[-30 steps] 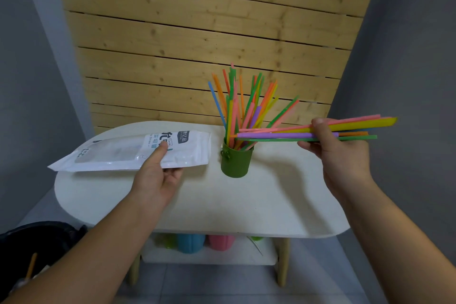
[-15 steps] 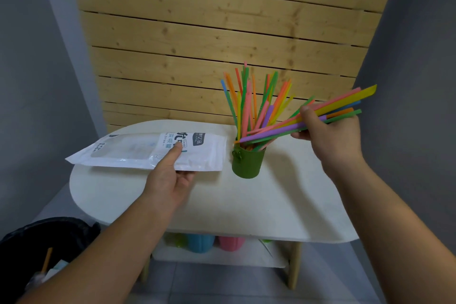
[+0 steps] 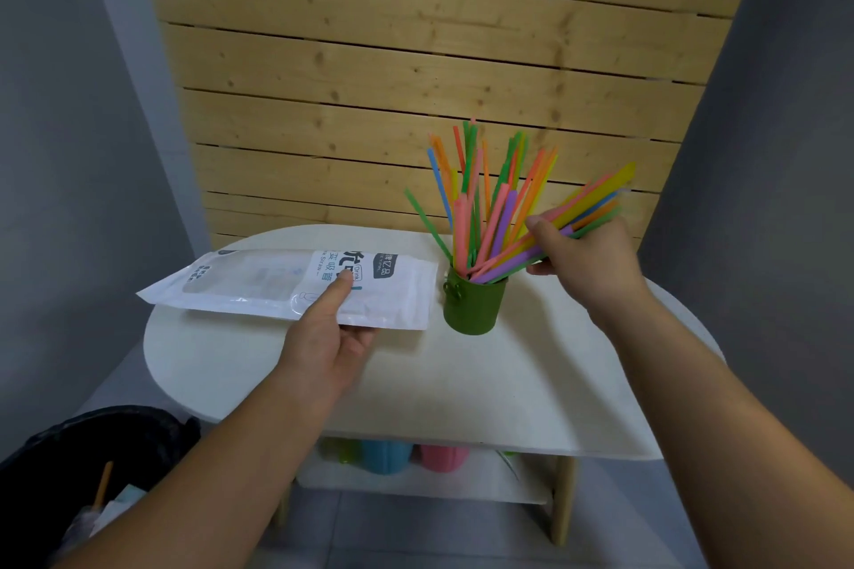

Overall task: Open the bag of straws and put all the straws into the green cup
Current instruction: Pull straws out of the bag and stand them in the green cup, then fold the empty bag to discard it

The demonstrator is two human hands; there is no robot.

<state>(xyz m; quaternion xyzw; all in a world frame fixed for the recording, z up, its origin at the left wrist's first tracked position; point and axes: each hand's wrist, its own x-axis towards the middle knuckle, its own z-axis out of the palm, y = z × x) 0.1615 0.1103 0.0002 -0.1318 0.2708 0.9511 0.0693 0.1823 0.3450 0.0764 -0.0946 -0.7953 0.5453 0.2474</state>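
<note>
Right hand (image 3: 584, 261) with straw bundle (image 3: 587, 210) at green cup (image 3: 473, 303) rim

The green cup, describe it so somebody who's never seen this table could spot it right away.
On the white oval table before the wooden slat wall, look just right of the flat white straw bag. The green cup stands upright there, the only container on the tabletop, bristling with colourful straws.

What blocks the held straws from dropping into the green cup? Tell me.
Only the straws already standing in the green cup crowd its mouth. The bundle in the right hand already has its lower ends at the rim; nothing else intervenes.
</note>
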